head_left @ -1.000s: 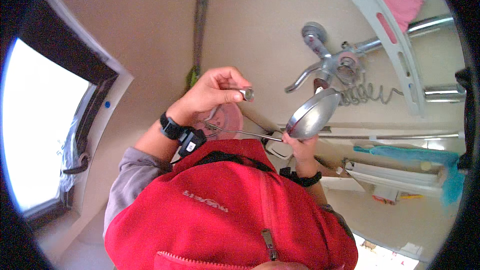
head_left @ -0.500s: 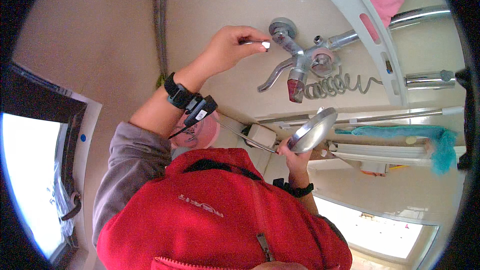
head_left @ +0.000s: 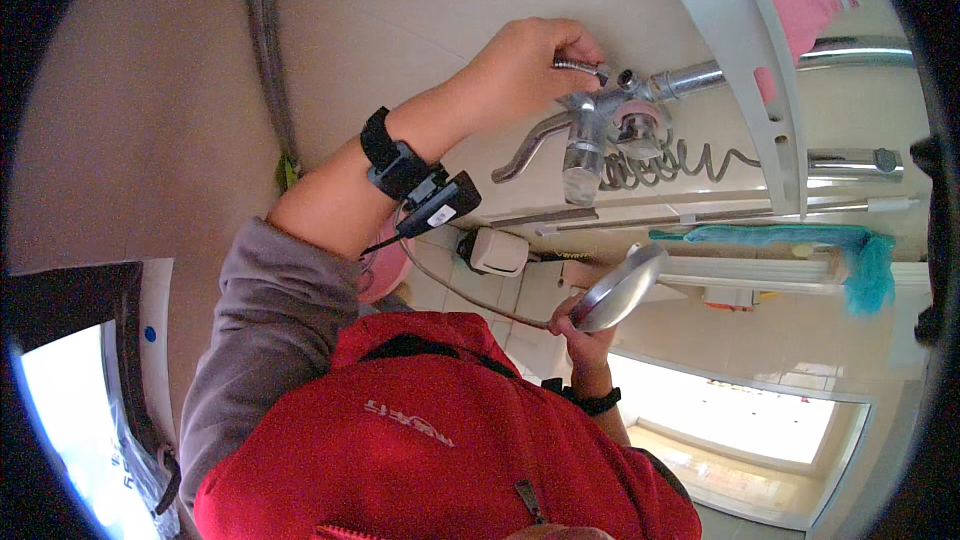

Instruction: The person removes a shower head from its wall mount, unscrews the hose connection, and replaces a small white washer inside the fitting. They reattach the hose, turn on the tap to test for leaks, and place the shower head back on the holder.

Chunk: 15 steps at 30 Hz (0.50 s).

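My left hand (head_left: pixel 528 62) is closed around the metal end of a shower hose (head_left: pixel 578 67), its fingers pinching it just behind the end fitting. That end lies beside the small upright threaded outlet of a chrome wall mixer tap (head_left: pixel 583 140); whether they touch, I cannot tell. Lower down, my right hand (head_left: pixel 588 342) grips a round chrome shower head (head_left: pixel 624 290) by its handle, the disc tilted. A length of hose runs from near the right hand leftward, passing behind my left forearm. The left fingers partly cover the tap's wall joint.
A pale slotted rack (head_left: pixel 735 50) with pink cloth hangs right of the tap, by a chrome pipe (head_left: pixel 860 52). Below are a coiled cord (head_left: pixel 650 168), rails and a teal mop head (head_left: pixel 868 265). A white bin (head_left: pixel 497 251) and pink bucket (head_left: pixel 385 270) stand lower left.
My left hand has moved right with the hose end, up to the tap's outlet, now covering part of the tap. The right hand still holds the shower head, and the view has shifted slightly.
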### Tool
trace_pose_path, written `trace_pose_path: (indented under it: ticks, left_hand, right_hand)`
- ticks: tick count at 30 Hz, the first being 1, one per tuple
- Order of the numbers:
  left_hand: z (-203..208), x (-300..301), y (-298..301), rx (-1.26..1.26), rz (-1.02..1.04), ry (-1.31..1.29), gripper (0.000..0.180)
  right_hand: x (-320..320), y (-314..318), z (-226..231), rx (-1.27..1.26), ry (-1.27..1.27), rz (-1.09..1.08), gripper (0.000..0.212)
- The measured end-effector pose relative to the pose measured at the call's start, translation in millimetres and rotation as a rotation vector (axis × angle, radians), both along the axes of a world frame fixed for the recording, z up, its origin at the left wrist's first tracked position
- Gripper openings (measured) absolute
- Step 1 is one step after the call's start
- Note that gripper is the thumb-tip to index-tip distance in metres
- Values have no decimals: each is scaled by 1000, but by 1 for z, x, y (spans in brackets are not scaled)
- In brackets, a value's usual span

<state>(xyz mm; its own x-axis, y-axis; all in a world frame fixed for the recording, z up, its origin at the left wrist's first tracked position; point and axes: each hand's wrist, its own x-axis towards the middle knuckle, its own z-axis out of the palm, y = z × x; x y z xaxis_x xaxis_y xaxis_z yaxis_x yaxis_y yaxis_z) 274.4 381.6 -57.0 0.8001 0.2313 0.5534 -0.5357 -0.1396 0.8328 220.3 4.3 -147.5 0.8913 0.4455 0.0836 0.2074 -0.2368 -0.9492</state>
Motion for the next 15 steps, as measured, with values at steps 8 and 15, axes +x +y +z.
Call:
trace_pose_path:
  ticks: [8, 15]
  left_hand:
    - [24, 20, -8, -92, -194, -70, 24]
    - [34, 23, -17, -77, -320, -67, 26]
  right_hand:
    - [-13, -2, 25, -63, 54, -76, 27]
    - [-5, -24, 28, 123, 98, 29, 27]
